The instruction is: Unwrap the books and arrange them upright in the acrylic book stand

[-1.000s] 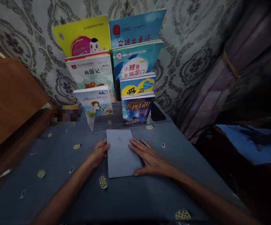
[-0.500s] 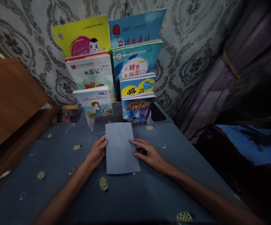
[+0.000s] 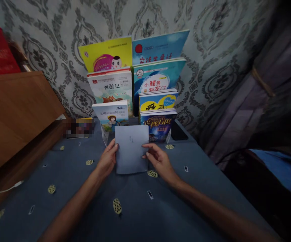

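A thin booklet with a plain pale blue-grey cover and faint small writing is tilted up in front of the book rack. My left hand grips its left edge, thumb on the cover and the other fingers behind. At the right edge, my right hand pinches the booklet with thumb and fingertips. Just behind stands a clear rack with several picture books in two columns. A dark blue book is front right, and a light blue book with a drawn girl is front left.
A black phone-like slab lies right of the rack on the blue pineapple-print cloth. A blurred-out item lies to the left, beside a wooden panel. A white cable runs at far left; a curtain hangs right.
The booklet has been lifted and tipped more upright towards the rack, its lower edge now off the cloth's front area. Both hands moved with it. The view has shifted left and up.
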`<control>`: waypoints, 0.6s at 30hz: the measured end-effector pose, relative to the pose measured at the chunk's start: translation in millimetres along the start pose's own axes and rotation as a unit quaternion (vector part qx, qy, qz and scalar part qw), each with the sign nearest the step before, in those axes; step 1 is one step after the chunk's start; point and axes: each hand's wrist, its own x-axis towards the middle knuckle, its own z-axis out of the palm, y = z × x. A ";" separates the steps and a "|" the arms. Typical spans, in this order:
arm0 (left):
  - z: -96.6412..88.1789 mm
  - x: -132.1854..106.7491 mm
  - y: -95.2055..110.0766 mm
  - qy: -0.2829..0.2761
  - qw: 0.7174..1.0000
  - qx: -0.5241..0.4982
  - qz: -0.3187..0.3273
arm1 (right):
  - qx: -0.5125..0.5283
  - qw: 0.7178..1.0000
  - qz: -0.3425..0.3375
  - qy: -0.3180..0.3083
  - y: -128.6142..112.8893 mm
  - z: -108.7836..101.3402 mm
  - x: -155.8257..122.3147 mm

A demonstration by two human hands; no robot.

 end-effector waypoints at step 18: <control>-28.7 14.2 -67.4 0.146 0.973 0.106 0.145 | -0.117 0.979 -0.151 0.078 26.4 35.9 -23.9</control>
